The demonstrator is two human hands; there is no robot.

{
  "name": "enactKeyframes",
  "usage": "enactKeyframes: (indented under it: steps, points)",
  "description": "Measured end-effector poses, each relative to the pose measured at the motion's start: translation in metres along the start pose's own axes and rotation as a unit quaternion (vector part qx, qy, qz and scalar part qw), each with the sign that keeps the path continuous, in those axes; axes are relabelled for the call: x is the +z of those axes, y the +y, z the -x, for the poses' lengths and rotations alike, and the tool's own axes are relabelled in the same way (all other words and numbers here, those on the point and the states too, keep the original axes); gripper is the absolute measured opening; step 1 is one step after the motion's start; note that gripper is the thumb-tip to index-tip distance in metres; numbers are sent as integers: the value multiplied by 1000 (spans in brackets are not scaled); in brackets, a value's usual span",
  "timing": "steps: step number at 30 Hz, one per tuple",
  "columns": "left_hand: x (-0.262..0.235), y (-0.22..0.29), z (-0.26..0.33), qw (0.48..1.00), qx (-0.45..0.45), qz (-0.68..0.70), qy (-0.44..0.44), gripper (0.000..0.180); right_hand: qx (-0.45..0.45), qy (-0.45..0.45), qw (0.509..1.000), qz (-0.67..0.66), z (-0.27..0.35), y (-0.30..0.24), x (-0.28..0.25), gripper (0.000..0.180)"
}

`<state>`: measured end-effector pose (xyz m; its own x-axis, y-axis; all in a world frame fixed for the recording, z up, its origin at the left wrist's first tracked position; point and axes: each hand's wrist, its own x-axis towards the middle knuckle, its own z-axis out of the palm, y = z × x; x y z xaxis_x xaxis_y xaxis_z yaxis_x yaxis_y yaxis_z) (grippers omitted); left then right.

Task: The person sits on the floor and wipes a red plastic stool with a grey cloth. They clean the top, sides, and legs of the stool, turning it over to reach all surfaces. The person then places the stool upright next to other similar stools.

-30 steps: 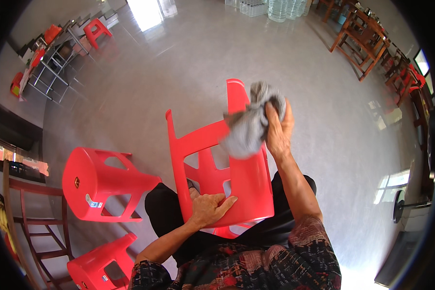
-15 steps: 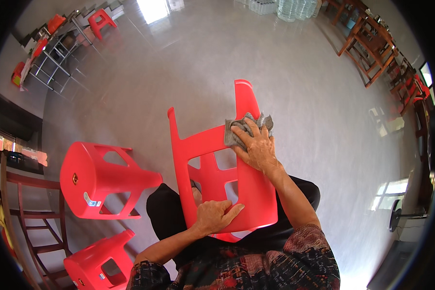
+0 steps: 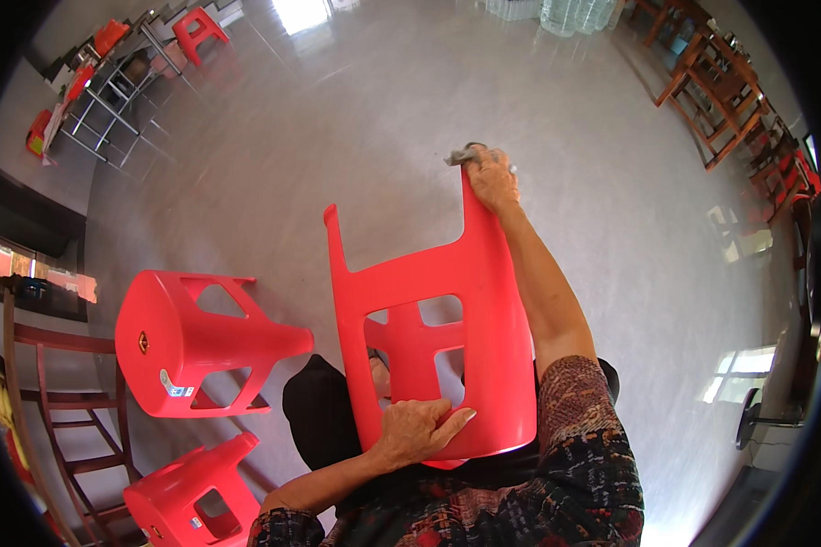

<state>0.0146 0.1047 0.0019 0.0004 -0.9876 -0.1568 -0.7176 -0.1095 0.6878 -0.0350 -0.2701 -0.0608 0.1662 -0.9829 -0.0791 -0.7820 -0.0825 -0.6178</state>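
A red plastic stool (image 3: 497,337) lies on its side across my lap, its legs pointing away from me. My left hand (image 3: 414,432) is closed on the stool near its seat end, fingers tucked into the side opening and thumb lying on the red surface. At the tip of the far right leg, my right hand (image 3: 494,182) is wrapped round a grey cloth (image 3: 463,157) and presses it against the leg. Part of the cloth is hidden under the fingers.
Two more red stools, one larger in view (image 3: 155,337) and one nearer (image 3: 178,497), lie at my left beside a dark wooden chair (image 3: 73,406). A metal-legged table (image 3: 109,114) stands far left, wooden chairs (image 3: 716,87) far right, water bottles (image 3: 570,16) at the back.
My right hand has slid the cloth forward along the right leg to its tip, and the arm has stretched out. The left hand keeps its hold; the stool has shifted slightly right.
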Motion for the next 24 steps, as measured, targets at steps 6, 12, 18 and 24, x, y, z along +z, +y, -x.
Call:
enactKeyframes:
  steps: [6,12,18,24]
  points:
    - [5,-2,0,999,15,3,31,55,-79,-23,993,-89,13,42,4,42]
    - [10,-8,1,999,8,-24,41,56,-202,-6,979,35,118,26,-20,41]
    - [13,-1,1,999,8,-38,32,54,-299,33,928,220,185,7,-23,44]
    - [13,6,3,999,-3,-21,28,54,-307,-13,905,295,192,-30,0,46]
